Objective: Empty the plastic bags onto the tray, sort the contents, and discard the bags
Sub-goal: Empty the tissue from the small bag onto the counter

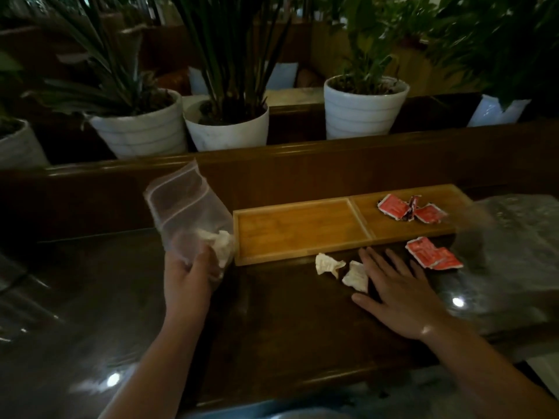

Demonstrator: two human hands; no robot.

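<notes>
My left hand (189, 275) grips the bottom of a clear zip plastic bag (184, 213) held upright left of the tray; a crumpled white paper (222, 244) shows inside it. The wooden two-compartment tray (299, 257) lies on the dark table: its left compartment is bare, its right one holds red packets (410, 208). Two crumpled white papers (328, 264) (357, 276) lie on the table in front of the tray. My right hand (399, 293) rests flat and open beside them. More red packets (432, 254) lie just right of that hand.
Another clear plastic bag (511, 237) is spread on the table at the right. White plant pots (364, 107) stand on a ledge behind a dark wooden rail (302, 152). The table's front edge (302, 385) runs close to me.
</notes>
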